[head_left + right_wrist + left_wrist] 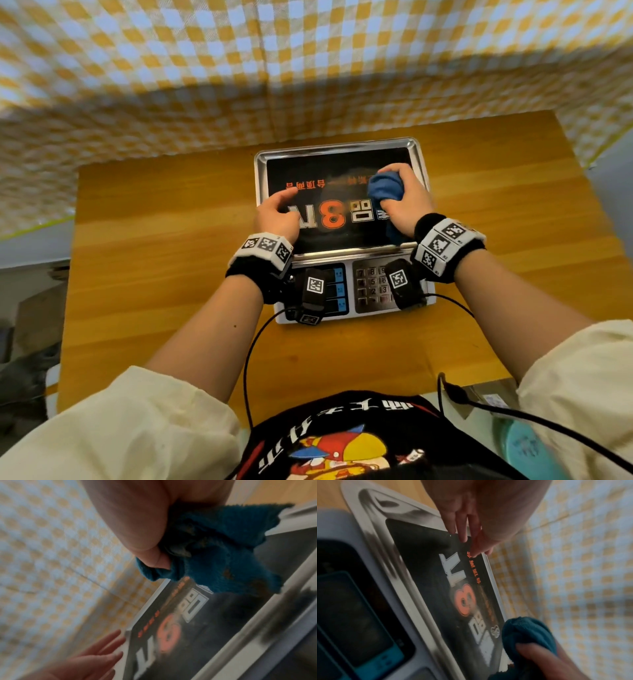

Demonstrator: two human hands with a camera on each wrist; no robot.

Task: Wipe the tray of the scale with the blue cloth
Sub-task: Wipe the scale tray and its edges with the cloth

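Observation:
The scale's steel tray has a black printed face with an orange 8. It sits on a wooden table. My right hand grips a bunched blue cloth over the tray's right half; the cloth's lower edge meets the black face. My left hand rests on the tray's left edge with fingers straight and spread, holding nothing.
The scale's keypad and blue display panel lie on the near side, partly behind my wrist cameras. A yellow-and-white checked cloth hangs behind the table. Black cables trail across the near table edge.

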